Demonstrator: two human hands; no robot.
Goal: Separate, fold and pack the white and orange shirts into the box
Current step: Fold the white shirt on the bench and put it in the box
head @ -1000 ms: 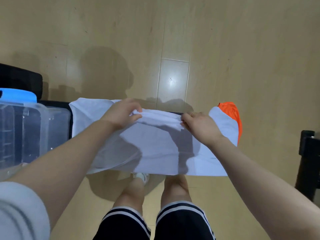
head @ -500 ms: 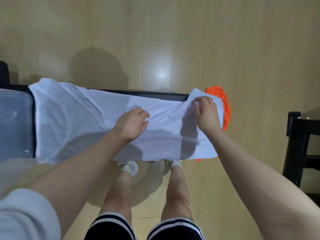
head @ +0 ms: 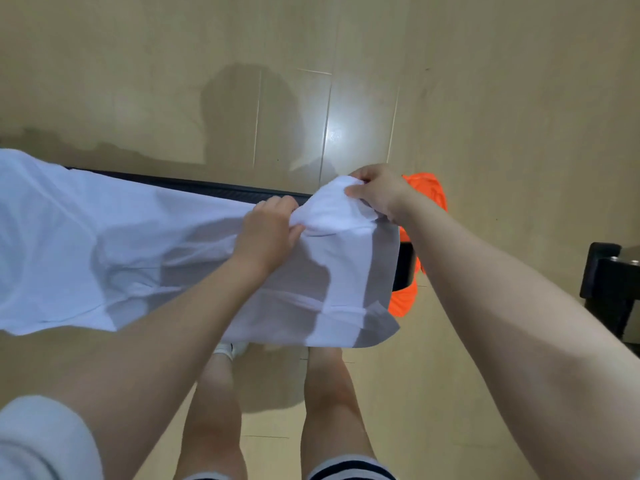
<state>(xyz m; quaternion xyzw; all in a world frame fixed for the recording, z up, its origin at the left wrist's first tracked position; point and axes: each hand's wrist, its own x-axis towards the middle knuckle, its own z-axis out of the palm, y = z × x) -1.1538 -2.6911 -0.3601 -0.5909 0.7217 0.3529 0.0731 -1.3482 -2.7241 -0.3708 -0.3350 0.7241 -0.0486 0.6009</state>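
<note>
- White shirt (head: pixel 114 244) is spread across a dark tabletop (head: pixel 221 188), hem hanging over the near edge.
- Bunched right end of the shirt is gripped by the left hand (head: pixel 266 233), fingers curled into the fabric.
- Same raised fold is pinched by the right hand (head: pixel 377 192) from the far side.
- Orange shirt (head: pixel 429 192) is seen past the right hand, draped over the tabletop's right end.
- Black furniture (head: pixel 609 282) is seen at the right edge, on a wooden floor (head: pixel 485 98).

Glossy pale wood floor (head: pixel 346 64), black furniture (head: pixel 609 282) at right
</note>
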